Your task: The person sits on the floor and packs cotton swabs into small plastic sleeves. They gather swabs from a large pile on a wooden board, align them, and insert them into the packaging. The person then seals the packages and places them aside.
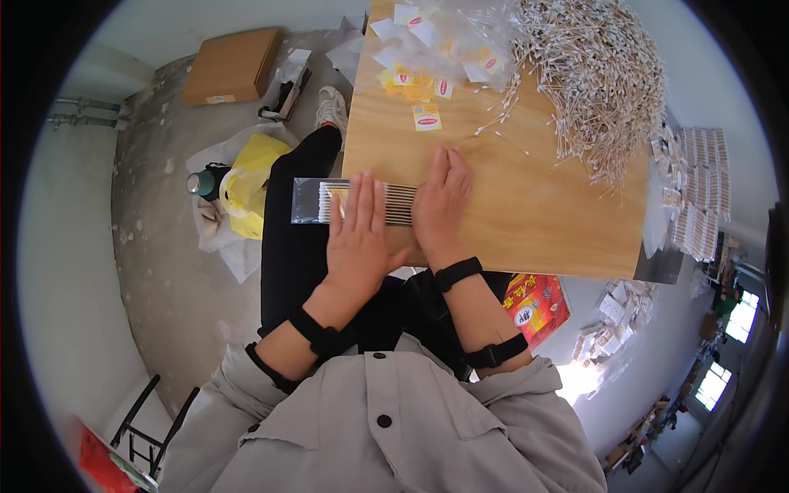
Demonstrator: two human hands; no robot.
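Observation:
A clear plastic bag of cotton swabs (pixel 400 205) lies across the left edge of the wooden table (pixel 542 222), its transparent end sticking out over my leg. My left hand (pixel 359 238) rests flat on the bag with fingers stretched forward, covering part of the swabs. At the bag's right end, my right hand (pixel 442 201) lies against it, fingers extended close together, nothing visible in them. Beyond my hands, a yellow-and-white card (pixel 426 117) sits alone, nearer than several similar cards.
A large heap of loose cotton swabs (pixel 596 74) covers the far right of the table. Clear plastic bags (pixel 464 37) lie at the far edge. Stacked swab packs (pixel 703 193) stand beyond the right side. Floor left: a yellow bag (pixel 255 181), a green flask (pixel 197 183), a cardboard box (pixel 230 66).

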